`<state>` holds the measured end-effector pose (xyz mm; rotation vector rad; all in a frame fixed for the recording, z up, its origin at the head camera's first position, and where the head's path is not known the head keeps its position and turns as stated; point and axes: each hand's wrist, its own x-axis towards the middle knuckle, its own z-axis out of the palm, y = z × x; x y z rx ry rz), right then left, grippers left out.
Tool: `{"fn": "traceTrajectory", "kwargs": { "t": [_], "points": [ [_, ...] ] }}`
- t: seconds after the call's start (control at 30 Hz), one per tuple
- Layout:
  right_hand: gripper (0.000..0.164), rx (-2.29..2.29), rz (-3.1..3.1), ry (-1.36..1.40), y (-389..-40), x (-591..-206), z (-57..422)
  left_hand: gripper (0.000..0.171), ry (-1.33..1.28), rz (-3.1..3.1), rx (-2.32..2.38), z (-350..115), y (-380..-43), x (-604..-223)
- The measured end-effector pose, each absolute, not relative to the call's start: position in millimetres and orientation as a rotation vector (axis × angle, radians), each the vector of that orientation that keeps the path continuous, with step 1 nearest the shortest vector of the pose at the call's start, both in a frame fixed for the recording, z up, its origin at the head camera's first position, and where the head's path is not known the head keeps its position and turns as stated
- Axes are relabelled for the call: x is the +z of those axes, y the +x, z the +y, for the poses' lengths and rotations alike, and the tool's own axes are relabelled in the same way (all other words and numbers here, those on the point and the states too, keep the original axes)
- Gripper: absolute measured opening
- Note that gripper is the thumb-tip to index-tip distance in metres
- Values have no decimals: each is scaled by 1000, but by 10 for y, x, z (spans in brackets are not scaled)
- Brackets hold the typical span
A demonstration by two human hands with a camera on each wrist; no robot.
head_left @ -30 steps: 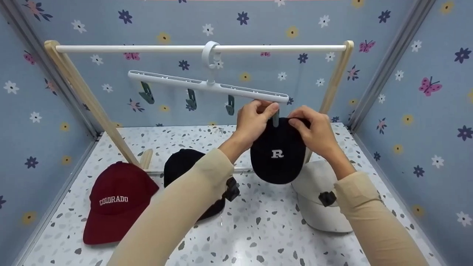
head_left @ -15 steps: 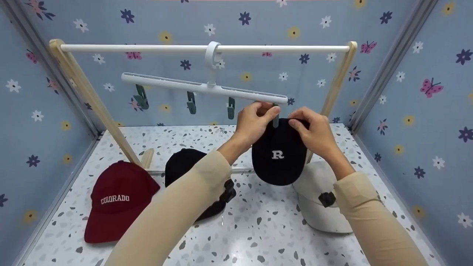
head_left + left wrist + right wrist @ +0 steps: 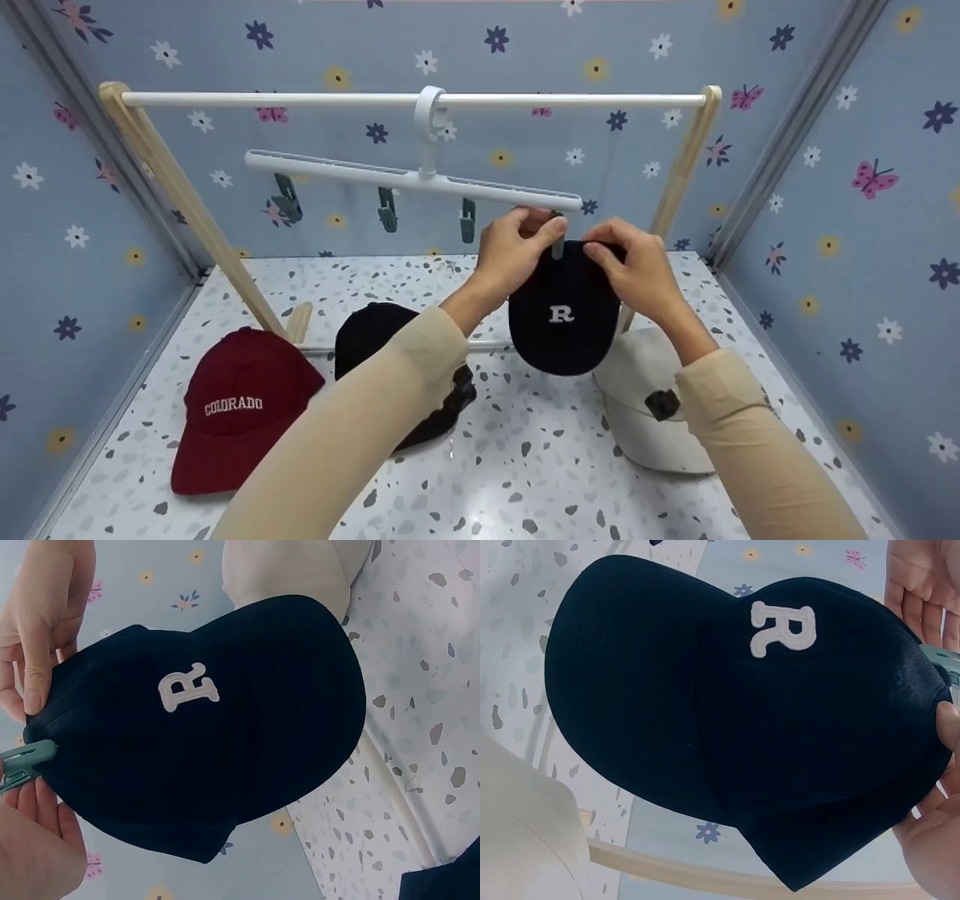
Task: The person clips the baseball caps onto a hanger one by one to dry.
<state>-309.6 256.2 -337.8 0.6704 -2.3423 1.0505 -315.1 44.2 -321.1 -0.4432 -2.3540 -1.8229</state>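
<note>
A dark baseball cap (image 3: 564, 341) with a white letter R hangs brim down under the low right end of the white hanger (image 3: 337, 168). At its crown, my left hand (image 3: 510, 251) pinches a green clip (image 3: 557, 246), whose tip lies over the cap's top edge in the left wrist view. Beside the clip, my right hand (image 3: 637, 264) grips the crown with the thumb on the near face. In the right wrist view the R cap (image 3: 817, 705) spans most of the picture. Several more green clips, such as the leftmost clip (image 3: 286, 199), dangle from the hanger.
The hanger hooks over the white rail (image 3: 262, 99) of a wooden-legged rack. On the speckled surface (image 3: 517, 465) sit a maroon cap (image 3: 240, 397) at left, a black cap (image 3: 371, 334) partly behind the left sleeve, and a pale cap (image 3: 652, 435) at right. Flowered walls enclose the space.
From one second ago to half a second ago, the hanger's left end swung slightly and the leftmost clip turned. Both hands keep their holds on the clip and cap.
</note>
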Motion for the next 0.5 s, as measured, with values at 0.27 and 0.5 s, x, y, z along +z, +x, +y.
{"fn": "traceTrajectory", "kwargs": {
  "t": [0.27,0.5],
  "points": [
    [7,1055,-2354,662,-3101,-3375,2568,36,-445,-2357,-1814,438,-3158,-3218],
    [9,1061,-2401,662,-3111,-3415,2572,38,-444,-2357,-1805,407,-3159,-3260]
  ]
}}
